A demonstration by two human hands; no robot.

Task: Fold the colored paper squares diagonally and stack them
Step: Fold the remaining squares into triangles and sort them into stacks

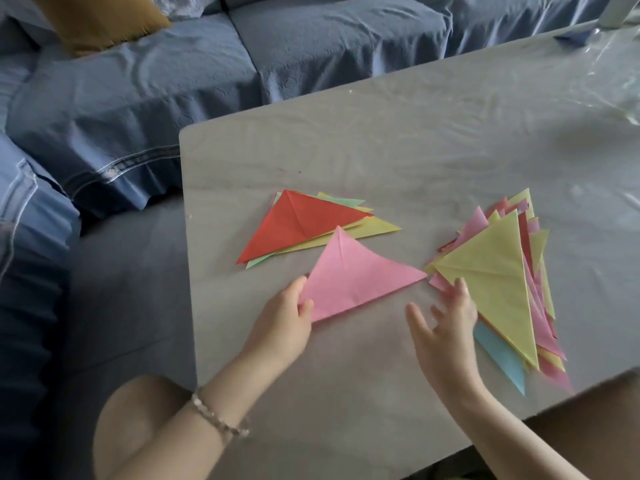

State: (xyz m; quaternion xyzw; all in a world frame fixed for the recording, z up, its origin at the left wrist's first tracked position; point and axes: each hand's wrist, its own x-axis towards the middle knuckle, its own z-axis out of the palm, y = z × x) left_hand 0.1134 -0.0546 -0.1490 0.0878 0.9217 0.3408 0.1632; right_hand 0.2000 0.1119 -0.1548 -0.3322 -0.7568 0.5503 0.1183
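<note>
A pink paper triangle (349, 278) lies folded on the grey table (415, 140), and my left hand (287, 317) pinches its near left corner. Behind it sits a stack of folded triangles with a red one (298, 223) on top, over yellow and green sheets. To the right lies a second, looser pile topped by a yellow triangle (491, 275), with pink and light blue sheets under it. My right hand (446, 323) hovers with spread fingers at that pile's left edge, fingertips touching the yellow sheet.
A blue-covered sofa (242, 64) with a mustard cushion (100, 19) runs along the table's far and left sides. My knees show below the table's near edge. A dark blue object (571, 38) lies at the far right corner.
</note>
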